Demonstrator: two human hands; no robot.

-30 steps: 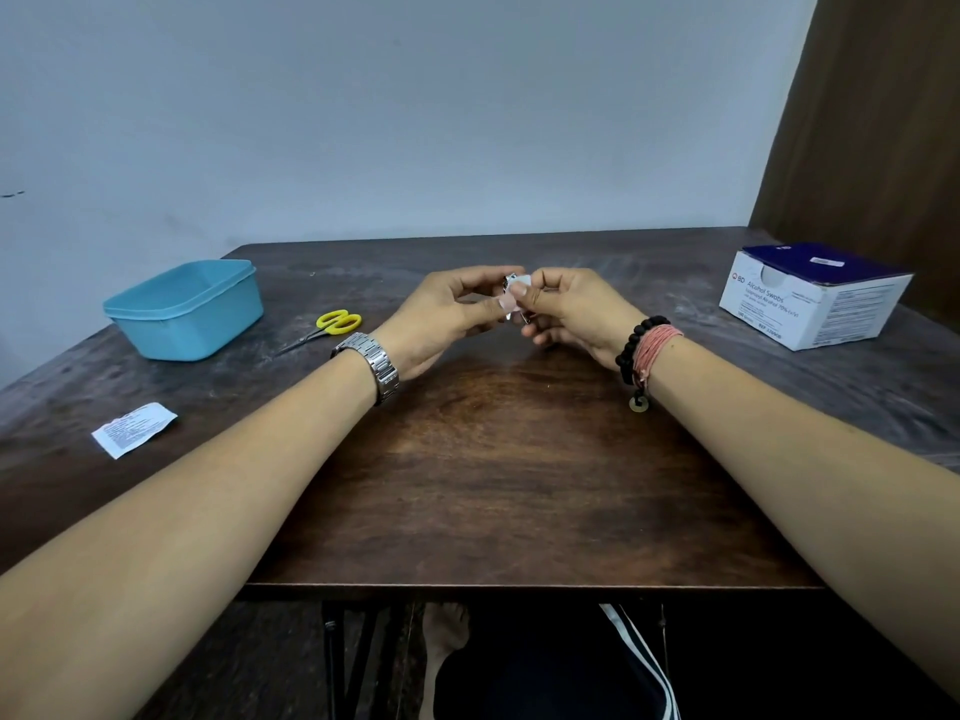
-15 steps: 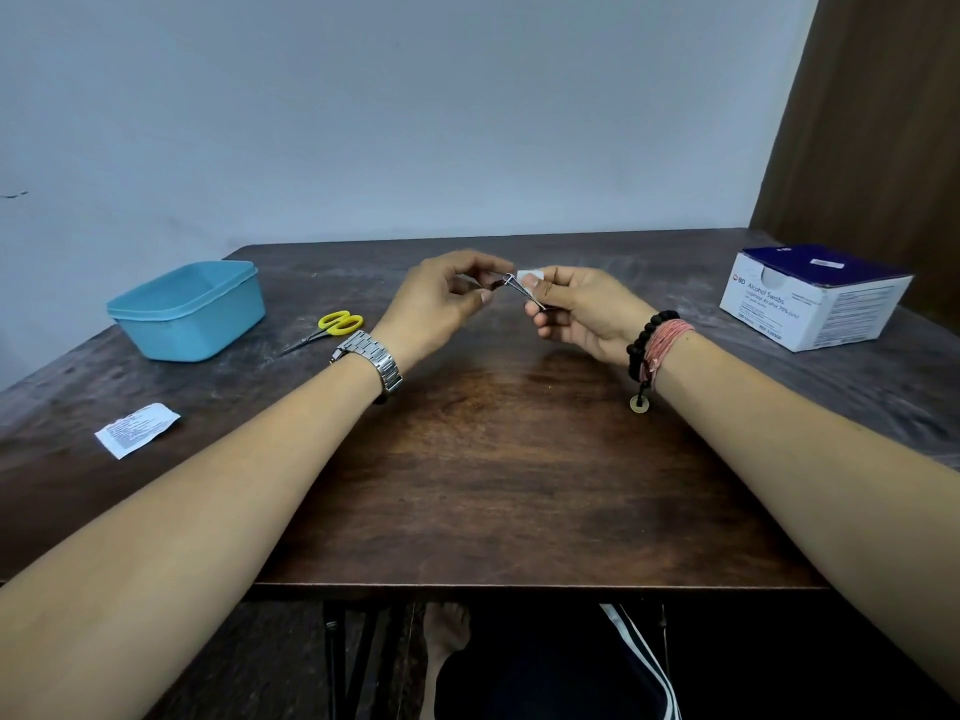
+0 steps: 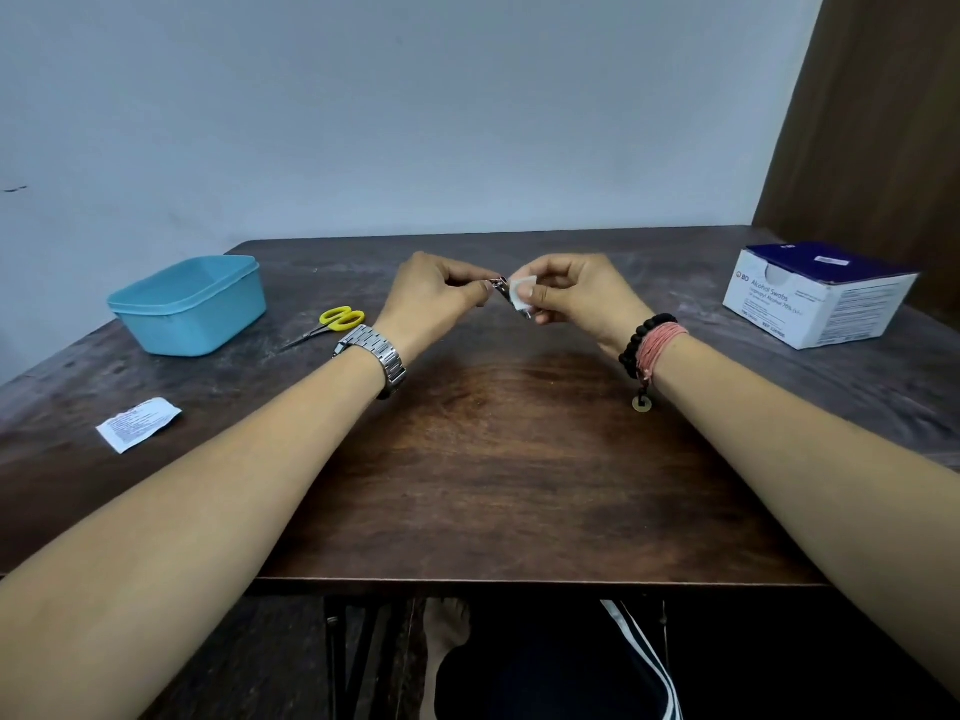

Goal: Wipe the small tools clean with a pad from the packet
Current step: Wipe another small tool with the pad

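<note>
L hand (image 3: 436, 298) pinches small metal tool (image 3: 505, 293) above table centre; tool's long axis slants down twd R hand (image 3: 566, 296), which pinches pad (image 3: 521, 292) wrapped on its far end.

Both forearms reach over the table's near edge and meet above its middle. The left hand (image 3: 434, 298), fingers curled, pinches a small metal tool (image 3: 503, 289); the right hand (image 3: 576, 293) pinches a white pad (image 3: 521, 292) against it
</note>
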